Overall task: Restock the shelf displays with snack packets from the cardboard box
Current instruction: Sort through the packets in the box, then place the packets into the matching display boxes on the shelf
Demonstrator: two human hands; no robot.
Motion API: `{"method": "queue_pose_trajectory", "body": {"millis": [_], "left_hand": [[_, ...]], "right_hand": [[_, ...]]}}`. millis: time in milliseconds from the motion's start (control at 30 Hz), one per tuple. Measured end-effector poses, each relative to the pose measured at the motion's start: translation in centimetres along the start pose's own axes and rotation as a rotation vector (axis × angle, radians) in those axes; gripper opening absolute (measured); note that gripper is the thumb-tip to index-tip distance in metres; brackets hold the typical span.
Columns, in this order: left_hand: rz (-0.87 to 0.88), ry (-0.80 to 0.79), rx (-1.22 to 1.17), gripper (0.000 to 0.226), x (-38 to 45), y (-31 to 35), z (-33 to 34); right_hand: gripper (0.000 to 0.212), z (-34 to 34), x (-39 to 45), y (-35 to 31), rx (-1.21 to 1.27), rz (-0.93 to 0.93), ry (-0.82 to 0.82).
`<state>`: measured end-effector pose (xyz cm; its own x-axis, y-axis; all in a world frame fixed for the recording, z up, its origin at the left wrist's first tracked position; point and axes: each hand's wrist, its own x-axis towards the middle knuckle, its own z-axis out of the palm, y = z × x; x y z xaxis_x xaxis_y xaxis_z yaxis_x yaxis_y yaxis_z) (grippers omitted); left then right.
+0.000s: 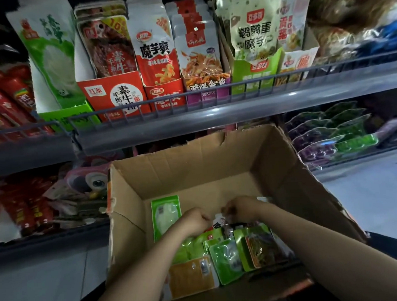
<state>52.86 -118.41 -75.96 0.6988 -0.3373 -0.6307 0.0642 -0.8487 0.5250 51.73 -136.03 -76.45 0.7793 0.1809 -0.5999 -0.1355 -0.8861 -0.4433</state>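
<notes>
We stand at a dim shop shelf (214, 116) whose wire-fronted upper tier holds upright display cartons of snack packets. From the head view, the cardboard box (194, 171) sits open below it, with loose packets (226, 256) on its floor and one green packet (166, 217) leaning on the left wall. Our left hand (194, 220) and right hand (238, 208) are both curled low in the box around a small white packet (219, 220); whether each truly pinches it, we cannot tell. We judge this the picking step; next comes lifting it to its matching carton.

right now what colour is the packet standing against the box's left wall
Green with a white centre, clearest in the head view.
</notes>
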Motion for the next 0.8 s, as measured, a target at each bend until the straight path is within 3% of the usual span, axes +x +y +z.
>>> {"method": "queue_pose_trajectory", "body": {"millis": [167, 400, 533, 600, 700, 800], "left_hand": [[-0.023, -0.013, 0.035, 0.023, 0.4, -0.2, 0.4], [-0.073, -0.092, 0.032, 0.012, 0.8, -1.4, 0.2], [-0.09, -0.066, -0.007, 0.015, 1.0, -1.4, 0.2], [-0.1, -0.051, -0.019, 0.018, 1.0, -1.2, -0.2], [-0.11, 0.022, -0.104, 0.02, 1.1, -0.8, -1.3], [-0.086, 0.116, -0.253, 0.019, 1.0, -0.1, -2.7]], "right_hand": [[0.032, 0.9, 0.1, 0.0, -0.078, 0.01, -0.104], [0.033, 1.2, 0.1, 0.2, -0.064, 0.019, -0.09], [0.025, 1.1, 0.0, 0.4, 0.048, 0.017, -0.068], [0.006, 1.1, 0.1, 0.6, 0.177, 0.011, -0.043], [0.005, 0.7, 0.2, 0.2, 0.412, 0.023, 0.021], [0.018, 0.0, 0.2, -0.8, 0.594, 0.003, 0.113]]}}
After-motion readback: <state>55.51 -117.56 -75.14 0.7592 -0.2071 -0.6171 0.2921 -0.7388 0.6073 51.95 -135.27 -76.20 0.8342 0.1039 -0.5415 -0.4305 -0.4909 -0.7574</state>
